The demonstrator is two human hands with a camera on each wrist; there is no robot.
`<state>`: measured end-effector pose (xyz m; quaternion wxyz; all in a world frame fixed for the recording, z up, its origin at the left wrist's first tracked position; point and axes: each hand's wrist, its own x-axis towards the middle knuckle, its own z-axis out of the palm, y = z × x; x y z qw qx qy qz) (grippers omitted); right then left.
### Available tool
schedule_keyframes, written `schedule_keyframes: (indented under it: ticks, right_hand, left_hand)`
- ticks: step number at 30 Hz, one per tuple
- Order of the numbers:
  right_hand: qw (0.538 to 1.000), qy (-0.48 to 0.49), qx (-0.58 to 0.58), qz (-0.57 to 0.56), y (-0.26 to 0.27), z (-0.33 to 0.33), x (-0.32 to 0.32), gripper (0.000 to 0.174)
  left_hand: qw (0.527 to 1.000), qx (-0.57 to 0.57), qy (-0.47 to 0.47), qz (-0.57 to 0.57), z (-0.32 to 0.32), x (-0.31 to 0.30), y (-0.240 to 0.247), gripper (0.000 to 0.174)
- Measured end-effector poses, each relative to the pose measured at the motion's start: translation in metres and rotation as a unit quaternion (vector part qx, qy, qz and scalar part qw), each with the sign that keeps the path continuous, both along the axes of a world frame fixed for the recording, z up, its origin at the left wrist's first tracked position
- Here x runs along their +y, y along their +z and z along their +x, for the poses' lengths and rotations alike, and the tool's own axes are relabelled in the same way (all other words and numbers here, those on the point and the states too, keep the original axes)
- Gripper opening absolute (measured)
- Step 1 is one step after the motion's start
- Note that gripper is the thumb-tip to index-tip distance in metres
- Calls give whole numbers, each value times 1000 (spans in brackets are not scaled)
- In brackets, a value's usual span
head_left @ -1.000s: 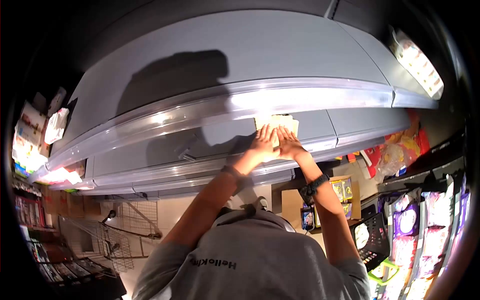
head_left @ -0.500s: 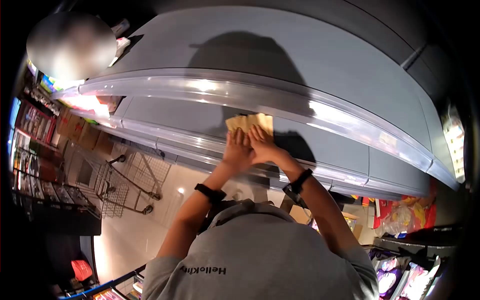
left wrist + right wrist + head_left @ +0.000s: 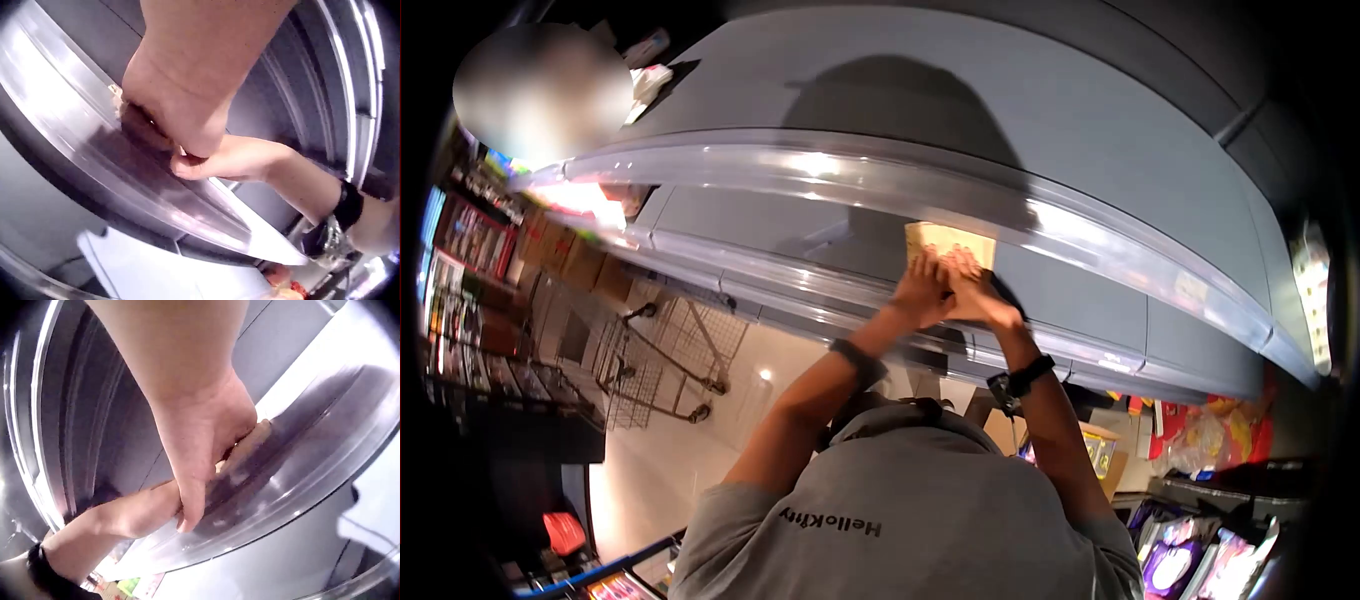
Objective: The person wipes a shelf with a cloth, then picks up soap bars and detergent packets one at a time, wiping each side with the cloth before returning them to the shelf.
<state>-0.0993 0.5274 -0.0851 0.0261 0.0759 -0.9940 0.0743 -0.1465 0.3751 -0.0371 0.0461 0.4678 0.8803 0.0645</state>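
Observation:
A pale yellow cloth (image 3: 951, 238) lies on the grey lower shelf (image 3: 1065, 290), just under the clear front strip of the shelf above. My left hand (image 3: 925, 287) presses on it with outstretched fingers. Right beside it, my right hand (image 3: 973, 290) rests on the cloth too, fingers pointing away from me. The two hands touch near the thumbs. In the right wrist view, the right hand (image 3: 203, 425) reaches in behind the clear strip (image 3: 294, 481), which hides most of its fingers. Only a scrap of cloth (image 3: 116, 97) shows in the left wrist view.
A wide grey upper shelf (image 3: 1090, 130) with a clear front strip (image 3: 730, 160) overhangs the hands. A wire cart (image 3: 670, 360) stands on the floor at left. Packaged goods (image 3: 1190, 550) fill a rack at lower right. A blurred oval covers the upper left.
The head view swung round first. Since half a second ago both hands and the cloth have slid right along the shelf, and the cloth, bunched then, lies flatter.

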Motion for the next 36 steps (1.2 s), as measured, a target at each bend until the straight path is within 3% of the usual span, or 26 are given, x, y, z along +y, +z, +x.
schedule_keyframes:
  ticks: [2, 4, 6, 7, 9, 15, 18, 20, 24, 26, 28, 30, 32, 36]
  right_hand:
    - [998, -47, -42, -27, -9, 40, 39, 107]
    - [975, -155, -151, -51, 42, 83, 42, 102]
    - [971, -203, -125, -5, 26, 115, 59, 100]
    - [954, -228, -194, -17, 45, 122, 57, 97]
    - [962, -244, -113, -34, 48, 135, 53, 89]
    - [964, -262, -40, -30, 45, 121, 41, 73]
    - [976, -211, -55, 16, 39, 99, 32, 68]
    - [983, -184, -7, -7, 33, 76, 19, 67]
    - [994, -60, 37, -84, 31, 37, -13, 68]
    - [980, -49, 116, -156, 27, 22, -29, 70]
    - [977, -68, 153, -132, 18, 14, -36, 67]
    - [971, -96, 191, -112, 12, 10, -39, 65]
    - [955, -103, 249, -124, 19, 13, -40, 52]
    - [941, -74, 278, -179, 24, 18, -35, 38]
  left_hand:
    - [988, 15, -71, 139, 24, 37, -18, 72]
    - [980, -33, -104, 169, 53, 63, -13, 73]
    - [981, -87, -134, 107, 73, 92, -13, 78]
    - [984, -74, -145, 70, 80, 100, -9, 78]
    - [987, -57, -151, 7, 84, 110, -6, 79]
    - [978, -83, -170, 92, 66, 90, -11, 66]
    - [983, -72, -133, 106, 54, 68, -14, 59]
    - [978, -7, -82, 190, 48, 47, -15, 51]
    - [974, 66, -35, 216, 17, -11, 0, 38]
    - [977, -107, 36, 183, -8, -44, 19, 27]
    - [974, 26, 140, 176, -37, -76, 26, 17]
    - [943, 119, 240, 195, -67, -102, 21, 26]
    - [930, 120, 320, 140, -90, -120, 16, 43]
    - [935, -23, 339, 103, -116, -131, 12, 55]
